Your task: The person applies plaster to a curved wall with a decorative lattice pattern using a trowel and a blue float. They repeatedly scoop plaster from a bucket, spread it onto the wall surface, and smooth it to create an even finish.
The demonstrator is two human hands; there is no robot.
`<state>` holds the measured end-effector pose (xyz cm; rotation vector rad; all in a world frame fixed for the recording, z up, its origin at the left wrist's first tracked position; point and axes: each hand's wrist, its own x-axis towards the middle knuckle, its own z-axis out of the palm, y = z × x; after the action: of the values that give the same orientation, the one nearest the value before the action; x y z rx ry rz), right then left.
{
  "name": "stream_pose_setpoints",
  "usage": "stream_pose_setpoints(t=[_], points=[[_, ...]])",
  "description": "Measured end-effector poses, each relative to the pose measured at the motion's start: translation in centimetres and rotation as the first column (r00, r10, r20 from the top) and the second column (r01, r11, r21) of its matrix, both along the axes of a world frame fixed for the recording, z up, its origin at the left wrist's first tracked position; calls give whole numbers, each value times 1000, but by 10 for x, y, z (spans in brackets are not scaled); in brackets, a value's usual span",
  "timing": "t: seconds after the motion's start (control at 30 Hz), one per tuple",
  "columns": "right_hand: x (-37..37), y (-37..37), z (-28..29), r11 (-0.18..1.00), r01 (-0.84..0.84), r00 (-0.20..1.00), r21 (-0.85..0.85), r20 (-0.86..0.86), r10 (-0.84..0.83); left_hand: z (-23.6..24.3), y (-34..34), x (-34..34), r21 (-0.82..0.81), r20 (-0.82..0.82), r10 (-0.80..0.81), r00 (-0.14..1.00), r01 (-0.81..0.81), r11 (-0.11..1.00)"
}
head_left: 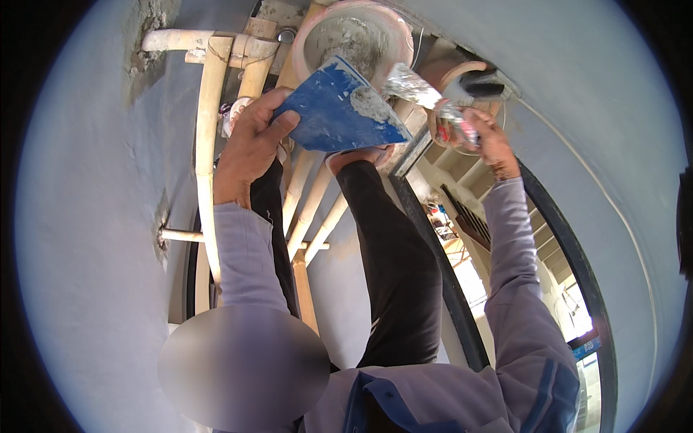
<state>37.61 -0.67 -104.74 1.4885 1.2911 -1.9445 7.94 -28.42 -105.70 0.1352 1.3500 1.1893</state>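
My left hand [249, 148] grips the left edge of a flat blue board [317, 108], its thumb on top. Grey-white plaster is smeared on the board's right part, with small splashes elsewhere. To the right, my right hand [492, 144] is closed round the handle of a putty knife [415, 86], slightly blurred. Its broad, plaster-coated blade points up and left, close to the board's right side; whether they touch I cannot tell. Just beyond the board stands a round bucket [300, 45] with wet grey plaster inside, its rim crusted.
Bamboo poles [208, 130] form a scaffold at left and underfoot, with my feet near the board. A second round container [447, 76] with a dark object sits right of the bucket. Plain walls [94, 216] rise on both sides. A dark-framed opening [462, 325] at right shows stairs far below.
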Motion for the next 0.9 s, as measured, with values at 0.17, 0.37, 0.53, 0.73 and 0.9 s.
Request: stream_pose_setpoints(t=[0.17,0.37,0.53,0.73,0.9], points=[[-40,-72,-71,527,-300,821,795,-66,568,0,3,-9,-30,22,167,986,-166,986],[-73,-127,-100,258,-578,744,774,370,556,22,12,-10,-104,-48,236,971,-239,965],[-63,-144,-39,409,-310,813,858,16,582,47,7,21,-67,-161,145,976,-157,985],[-56,-152,163,885,258,818,-387,-399,-413,163,18,93,-3,-18,105,994,-105,994],[-23,-153,262,748,532,656,-397,-365,-660,269,32,134,49,184,59,981,-69,996]])
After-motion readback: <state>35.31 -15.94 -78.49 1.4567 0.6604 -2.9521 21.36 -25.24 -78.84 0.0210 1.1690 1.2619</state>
